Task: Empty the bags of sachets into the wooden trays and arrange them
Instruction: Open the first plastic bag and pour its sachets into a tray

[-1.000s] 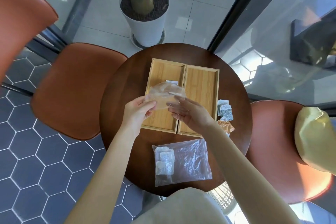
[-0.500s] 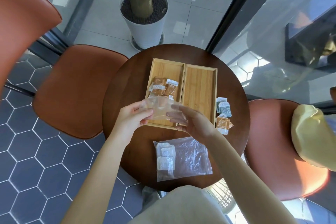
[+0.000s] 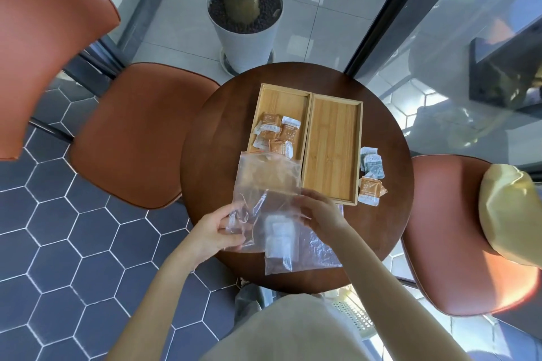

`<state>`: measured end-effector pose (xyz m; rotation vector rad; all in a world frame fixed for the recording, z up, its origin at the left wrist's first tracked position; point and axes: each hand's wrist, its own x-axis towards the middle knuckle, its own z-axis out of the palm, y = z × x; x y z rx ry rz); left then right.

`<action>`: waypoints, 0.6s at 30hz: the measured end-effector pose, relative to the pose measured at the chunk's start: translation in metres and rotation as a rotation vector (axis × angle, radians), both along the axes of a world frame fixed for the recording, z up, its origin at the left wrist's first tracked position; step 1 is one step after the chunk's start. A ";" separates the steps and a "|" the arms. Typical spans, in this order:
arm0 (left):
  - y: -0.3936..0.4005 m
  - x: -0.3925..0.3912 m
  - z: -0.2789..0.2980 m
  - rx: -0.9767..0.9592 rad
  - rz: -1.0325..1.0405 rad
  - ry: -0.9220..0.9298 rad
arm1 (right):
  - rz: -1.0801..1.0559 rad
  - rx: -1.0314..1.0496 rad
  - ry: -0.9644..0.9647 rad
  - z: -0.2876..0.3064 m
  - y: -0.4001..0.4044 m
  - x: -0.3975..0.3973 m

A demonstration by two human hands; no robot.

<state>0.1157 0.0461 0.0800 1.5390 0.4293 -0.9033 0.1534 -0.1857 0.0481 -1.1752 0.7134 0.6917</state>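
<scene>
Round dark-wood table (image 3: 211, 138), smooth and glossy. Two rectangular bamboo trays (image 3: 333, 152) sit side by side at 12 o'clock; the left one holds approx. five orange-and-white foil sachets (image 3: 277, 133), print too small to read. Left hand (image 3: 212, 233) and right hand (image 3: 318, 209) each pinch a limp, crinkly clear plastic bag (image 3: 265, 182) w/ red zip strip, held at 6 o'clock over a second bag (image 3: 311, 248) w/ white sachets. At 3 o'clock, loose teal sachets (image 3: 372, 163) and an orange one lie beside the right tray.
</scene>
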 end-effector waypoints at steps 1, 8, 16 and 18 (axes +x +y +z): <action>0.014 -0.019 -0.004 0.033 0.004 -0.005 | 0.027 -0.025 0.001 -0.001 0.017 -0.012; 0.045 -0.054 -0.023 -0.041 -0.083 0.063 | 0.083 -0.142 -0.133 -0.001 0.043 -0.020; 0.026 -0.059 -0.056 0.177 0.602 0.070 | 0.626 -0.272 -0.173 -0.011 0.067 -0.005; 0.014 -0.057 -0.062 0.548 0.623 -0.183 | 0.735 -0.353 -0.268 -0.018 0.077 0.000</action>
